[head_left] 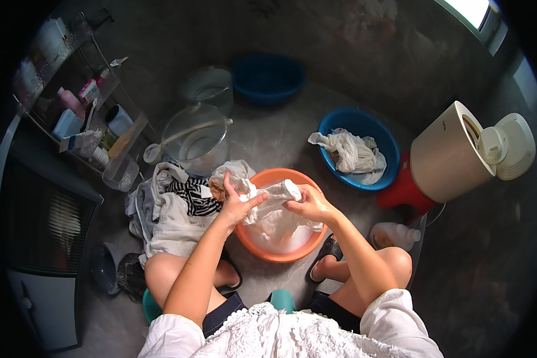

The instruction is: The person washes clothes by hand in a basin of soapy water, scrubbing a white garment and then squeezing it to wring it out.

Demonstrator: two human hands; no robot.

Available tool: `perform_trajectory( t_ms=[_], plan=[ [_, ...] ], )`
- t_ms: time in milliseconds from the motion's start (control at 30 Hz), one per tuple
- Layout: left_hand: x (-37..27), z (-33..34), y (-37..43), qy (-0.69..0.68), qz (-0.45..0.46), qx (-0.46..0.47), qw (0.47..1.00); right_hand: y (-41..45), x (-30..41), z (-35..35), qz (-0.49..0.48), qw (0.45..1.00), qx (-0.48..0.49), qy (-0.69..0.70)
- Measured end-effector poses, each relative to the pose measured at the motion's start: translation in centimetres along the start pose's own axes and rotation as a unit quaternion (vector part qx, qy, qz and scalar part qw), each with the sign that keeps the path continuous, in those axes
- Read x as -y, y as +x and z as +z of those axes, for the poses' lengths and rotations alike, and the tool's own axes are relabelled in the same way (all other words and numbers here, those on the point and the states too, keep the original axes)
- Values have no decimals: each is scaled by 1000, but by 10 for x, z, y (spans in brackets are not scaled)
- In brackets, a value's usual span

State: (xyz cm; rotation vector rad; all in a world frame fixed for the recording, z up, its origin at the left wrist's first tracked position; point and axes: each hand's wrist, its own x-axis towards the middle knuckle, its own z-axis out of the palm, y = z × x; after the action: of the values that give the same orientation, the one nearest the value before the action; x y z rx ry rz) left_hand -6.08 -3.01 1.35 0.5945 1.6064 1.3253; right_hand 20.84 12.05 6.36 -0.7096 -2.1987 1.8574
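Note:
A wet white cloth garment [273, 197] is stretched between my two hands above an orange plastic basin [247, 250]. My right hand [311, 203] grips its bunched right end. On the other side, my left hand [239, 203] has its thumb against the cloth and one finger raised; part of the cloth hangs over the hand. Whitish, sudsy water [279, 244] lies in the basin, with part of the garment hanging down into it. A brownish patch shows on the cloth beside my left hand.
White and striped clothes [174, 223] lie heaped left of the basin. A blue basin [389, 138] with wet white cloth [355, 154] stands at the right, near a beige and red appliance [452, 152] and plastic bottles [394, 236]. Clear buckets [197, 138] and another blue basin [268, 80] stand behind.

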Motion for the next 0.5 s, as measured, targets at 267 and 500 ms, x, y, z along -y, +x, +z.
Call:
perform_trajectory(
  t_ms=[267, 500],
  plan=[
    [17, 5, 5, 218, 238, 246, 914, 1, 31, -1, -6, 991, 33, 132],
    [25, 41, 13, -302, 79, 123, 942, 4, 27, 20, -72, 972, -197, 110]
  ],
)
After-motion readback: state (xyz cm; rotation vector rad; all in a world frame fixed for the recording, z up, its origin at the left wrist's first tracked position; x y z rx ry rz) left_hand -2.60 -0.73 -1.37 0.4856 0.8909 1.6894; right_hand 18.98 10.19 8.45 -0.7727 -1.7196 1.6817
